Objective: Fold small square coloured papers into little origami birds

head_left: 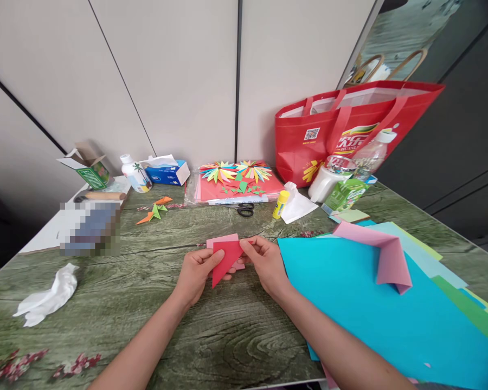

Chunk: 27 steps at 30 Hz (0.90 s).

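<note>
Between my two hands is a folded red paper (225, 260), roughly a triangle, held just above the table. My left hand (197, 271) pinches its left side, thumb on top and fingers beneath. With thumb and fingers closed, my right hand (264, 262) grips the upper right corner. Behind the red paper shows a pink paper (223, 238); whether it lies on the table or is held too, I cannot tell. Just right of my right hand spreads a large blue sheet (350, 303), with a folded pink strip (390, 254) on it.
Black scissors (245, 209) and a yellow glue stick (281, 205) lie beyond my hands. Colourful paper fans (218, 172) rest on a red packet at the back. Orange and green folded papers (156, 211) and a crumpled tissue (51, 298) are left. A red bag (301, 146) stands back right.
</note>
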Each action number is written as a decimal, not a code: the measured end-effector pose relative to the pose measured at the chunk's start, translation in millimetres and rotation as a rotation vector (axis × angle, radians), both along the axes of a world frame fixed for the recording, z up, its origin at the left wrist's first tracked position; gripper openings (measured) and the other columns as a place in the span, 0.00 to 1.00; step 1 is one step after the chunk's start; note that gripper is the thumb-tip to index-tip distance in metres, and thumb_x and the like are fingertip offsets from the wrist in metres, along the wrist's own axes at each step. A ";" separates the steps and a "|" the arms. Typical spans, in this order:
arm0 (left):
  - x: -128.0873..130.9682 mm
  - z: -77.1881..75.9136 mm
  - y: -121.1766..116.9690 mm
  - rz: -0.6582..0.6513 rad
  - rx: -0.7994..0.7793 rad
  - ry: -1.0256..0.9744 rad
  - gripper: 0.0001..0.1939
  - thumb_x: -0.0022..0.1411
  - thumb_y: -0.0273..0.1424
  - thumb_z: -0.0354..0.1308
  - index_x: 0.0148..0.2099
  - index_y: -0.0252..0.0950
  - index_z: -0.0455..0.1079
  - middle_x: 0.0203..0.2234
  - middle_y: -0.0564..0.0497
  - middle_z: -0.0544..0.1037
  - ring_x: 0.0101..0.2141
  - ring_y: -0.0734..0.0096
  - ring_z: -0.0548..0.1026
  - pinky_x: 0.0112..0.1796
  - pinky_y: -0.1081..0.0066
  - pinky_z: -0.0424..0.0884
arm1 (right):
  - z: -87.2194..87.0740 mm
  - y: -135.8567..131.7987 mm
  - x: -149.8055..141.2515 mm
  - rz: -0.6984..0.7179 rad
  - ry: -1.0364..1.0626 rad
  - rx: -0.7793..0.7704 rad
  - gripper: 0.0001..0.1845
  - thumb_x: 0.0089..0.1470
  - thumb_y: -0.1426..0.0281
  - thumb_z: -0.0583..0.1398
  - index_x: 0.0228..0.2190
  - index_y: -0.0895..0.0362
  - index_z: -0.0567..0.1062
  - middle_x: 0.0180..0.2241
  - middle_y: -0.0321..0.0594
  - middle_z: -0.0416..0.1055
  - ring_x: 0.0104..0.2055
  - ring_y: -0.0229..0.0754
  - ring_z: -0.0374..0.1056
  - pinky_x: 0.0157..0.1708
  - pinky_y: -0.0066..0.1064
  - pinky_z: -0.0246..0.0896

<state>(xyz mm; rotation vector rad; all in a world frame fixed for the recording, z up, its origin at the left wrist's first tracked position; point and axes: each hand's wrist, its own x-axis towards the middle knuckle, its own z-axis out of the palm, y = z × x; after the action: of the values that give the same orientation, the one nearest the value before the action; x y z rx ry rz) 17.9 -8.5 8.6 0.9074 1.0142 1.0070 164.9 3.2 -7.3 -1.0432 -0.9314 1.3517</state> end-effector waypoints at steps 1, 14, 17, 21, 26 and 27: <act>0.1 0.5 0.0 0.003 -0.003 0.002 0.12 0.48 0.35 0.60 0.34 0.31 0.74 0.24 0.45 0.79 0.23 0.65 0.76 0.25 0.69 0.74 | -0.3 0.0 0.4 0.000 -0.007 0.001 0.13 0.41 0.60 0.61 0.23 0.57 0.71 0.19 0.35 0.71 0.20 0.36 0.65 0.21 0.28 0.64; -5.0 -2.3 4.7 0.173 0.318 0.209 0.04 0.43 0.26 0.62 0.27 0.35 0.75 0.23 0.49 0.77 0.24 0.70 0.73 0.26 0.74 0.70 | 3.2 -1.7 3.5 0.089 -0.160 0.188 0.04 0.37 0.77 0.58 0.21 0.57 0.71 0.27 0.36 0.71 0.33 0.39 0.67 0.32 0.29 0.62; -6.8 0.3 3.1 0.177 0.501 0.266 0.06 0.46 0.23 0.59 0.26 0.38 0.76 0.32 0.47 0.76 0.36 0.64 0.73 0.38 0.69 0.68 | 5.5 -1.4 4.3 0.063 -0.086 0.215 0.05 0.37 0.78 0.57 0.19 0.57 0.71 0.35 0.39 0.71 0.41 0.42 0.65 0.37 0.30 0.61; -5.8 4.2 -0.9 0.173 0.615 0.329 0.09 0.48 0.23 0.57 0.25 0.40 0.76 0.36 0.47 0.75 0.39 0.62 0.71 0.40 0.65 0.67 | 7.6 -1.5 4.9 0.068 -0.029 0.183 0.04 0.38 0.76 0.58 0.18 0.57 0.70 0.34 0.39 0.71 0.39 0.42 0.66 0.34 0.30 0.61; -4.3 5.9 -3.3 0.213 0.648 0.341 0.09 0.47 0.21 0.56 0.24 0.40 0.75 0.35 0.48 0.76 0.38 0.64 0.72 0.39 0.66 0.67 | 4.6 -0.2 4.9 0.041 -0.029 0.194 0.05 0.38 0.77 0.57 0.17 0.57 0.70 0.31 0.38 0.72 0.33 0.39 0.65 0.30 0.28 0.59; -4.3 6.0 -3.4 0.222 0.651 0.343 0.09 0.47 0.21 0.57 0.24 0.40 0.75 0.34 0.48 0.76 0.38 0.65 0.72 0.39 0.67 0.67 | 3.7 0.3 5.1 0.021 -0.019 0.197 0.05 0.38 0.77 0.57 0.17 0.57 0.70 0.30 0.38 0.72 0.33 0.39 0.65 0.29 0.27 0.59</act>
<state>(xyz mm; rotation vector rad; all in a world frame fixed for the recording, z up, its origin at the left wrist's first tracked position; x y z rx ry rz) 13.6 -11.9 14.5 1.5661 1.1032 1.4420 170.0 3.5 -3.5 -0.8996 -1.0694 1.2415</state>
